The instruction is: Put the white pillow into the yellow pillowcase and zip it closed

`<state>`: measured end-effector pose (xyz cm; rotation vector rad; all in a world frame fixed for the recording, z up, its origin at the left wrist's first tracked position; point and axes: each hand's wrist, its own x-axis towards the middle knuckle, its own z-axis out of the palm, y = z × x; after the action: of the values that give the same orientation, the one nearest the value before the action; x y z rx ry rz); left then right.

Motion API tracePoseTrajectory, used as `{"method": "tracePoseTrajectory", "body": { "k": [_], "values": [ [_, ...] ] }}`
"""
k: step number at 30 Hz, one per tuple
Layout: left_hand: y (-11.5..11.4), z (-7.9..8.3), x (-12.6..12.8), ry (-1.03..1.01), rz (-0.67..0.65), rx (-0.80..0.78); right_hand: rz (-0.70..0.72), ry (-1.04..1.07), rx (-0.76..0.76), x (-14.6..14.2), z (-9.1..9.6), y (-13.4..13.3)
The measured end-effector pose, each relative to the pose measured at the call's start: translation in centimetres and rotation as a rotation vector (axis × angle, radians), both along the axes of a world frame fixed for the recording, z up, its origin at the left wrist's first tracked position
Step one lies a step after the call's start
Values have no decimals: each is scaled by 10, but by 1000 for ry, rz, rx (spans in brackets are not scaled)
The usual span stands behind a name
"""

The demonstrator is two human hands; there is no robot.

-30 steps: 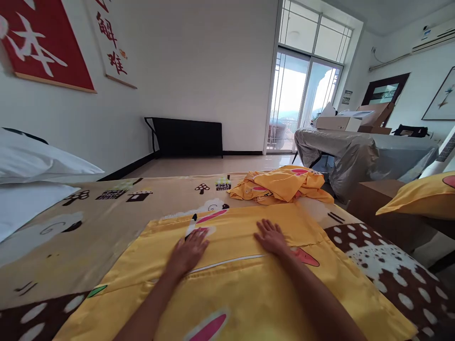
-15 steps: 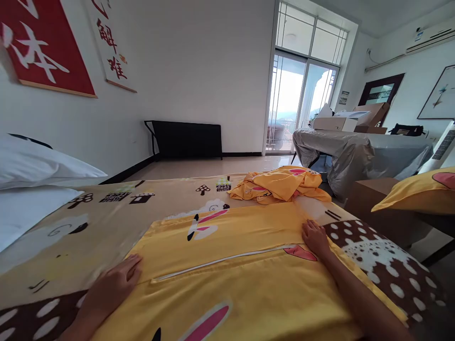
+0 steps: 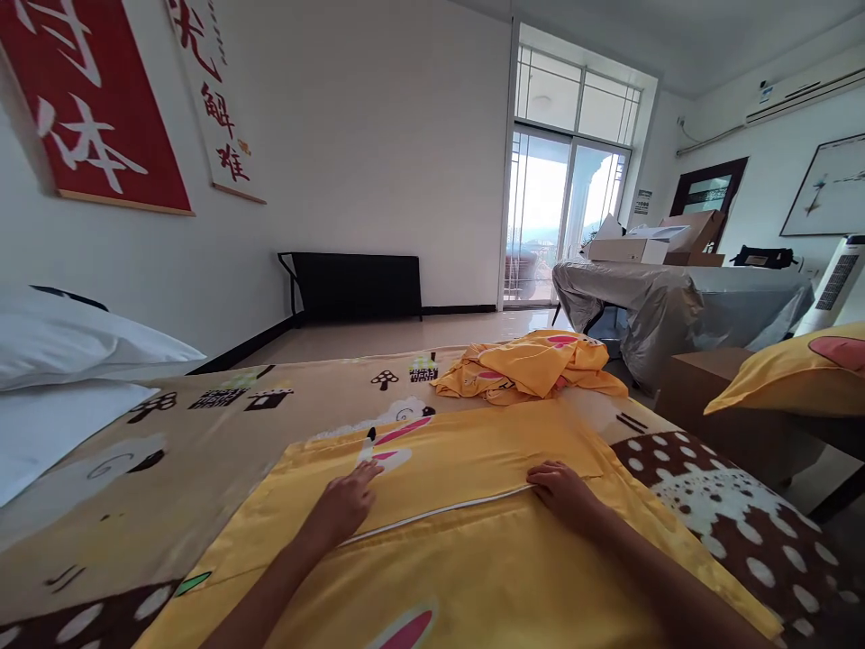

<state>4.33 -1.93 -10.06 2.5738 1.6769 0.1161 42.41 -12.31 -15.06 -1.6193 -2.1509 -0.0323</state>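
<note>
A yellow pillowcase (image 3: 466, 559) with pink rabbit-ear prints lies spread flat on the patterned bedsheet (image 3: 203, 442). A white zipper line crosses its middle. My left hand (image 3: 341, 505) rests flat on the cloth left of centre, fingers stretched forward. On the right end of the zipper line sits my right hand (image 3: 564, 491), palm down with the fingers curled onto the fabric. Neither hand lifts the cloth.
A crumpled yellow cloth (image 3: 533, 365) lies at the bed's far edge. Two white pillows (image 3: 60, 361) are stacked at the left. A yellow pillow (image 3: 797, 374) rests on a brown box (image 3: 709, 397) at right. Behind stands a covered table (image 3: 676, 297) with cardboard boxes.
Both hands slid outward to the pillowcase's side edges, then came back inward to the zipper line. The view has tilted slightly upward.
</note>
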Motion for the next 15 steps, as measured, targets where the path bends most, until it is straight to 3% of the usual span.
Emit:
{"method": "tracePoseTrajectory", "body": {
  "k": [4, 9, 12, 15],
  "values": [
    [20, -2, 102, -83, -149, -71, 33, 97, 90, 9, -19, 5],
    [46, -26, 222, -162, -291, -124, 37, 132, 141, 9, -25, 6],
    [58, -40, 259, -169, -267, -137, 47, 127, 161, 10, -29, 8],
    [69, -49, 268, -162, -229, -138, 52, 76, 141, 12, -32, 8]
  ]
}}
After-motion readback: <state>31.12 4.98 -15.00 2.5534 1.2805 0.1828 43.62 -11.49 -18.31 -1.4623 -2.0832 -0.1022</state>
